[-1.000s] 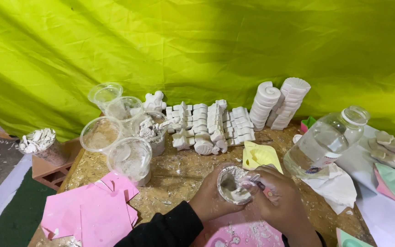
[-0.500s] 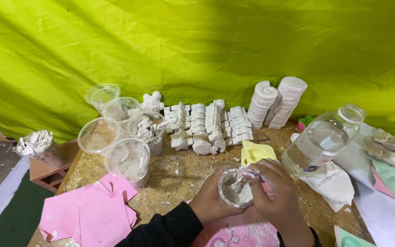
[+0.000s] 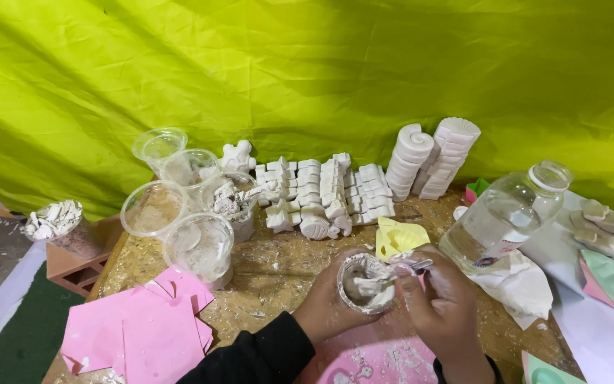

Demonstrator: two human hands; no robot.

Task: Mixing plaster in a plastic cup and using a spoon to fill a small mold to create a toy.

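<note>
Left hand: the left hand (image 3: 328,306) is closed around a small cup (image 3: 365,283), which is held tilted above the near edge of the tabletop (image 3: 278,274), near its middle.
Right hand: the right hand (image 3: 445,306) is closed on a thin stirring tool (image 3: 399,274), whose tip is dipped into the cup.
Cup content: a grey-white paste (image 3: 364,288) is seen inside; it looks thick and lumpy, and the walls are smeared, so the mixing is judged as in progress and not finished.
Under the hands: a pink mould (image 3: 385,355) with white crumbs is lying at the near edge; whether its hollows are filled cannot be told.
Done work: many white cast pieces (image 3: 328,192) are stacked in rows toward the far edge, and two tall stacks of round casts (image 3: 431,158) are standing to their right.
Left side: several clear plastic cups (image 3: 179,206) are grouped there, some dusted white, one filled with white lumps (image 3: 230,200); pink sheets (image 3: 140,331) are laid at the near left corner.
Right side: a clear bottle (image 3: 506,213) is lying tilted on a white cloth (image 3: 520,281); a yellow mould (image 3: 399,237) is placed just behind the hands.
Left to do: judged from the paste in the cup, nothing of this batch is poured yet.
</note>
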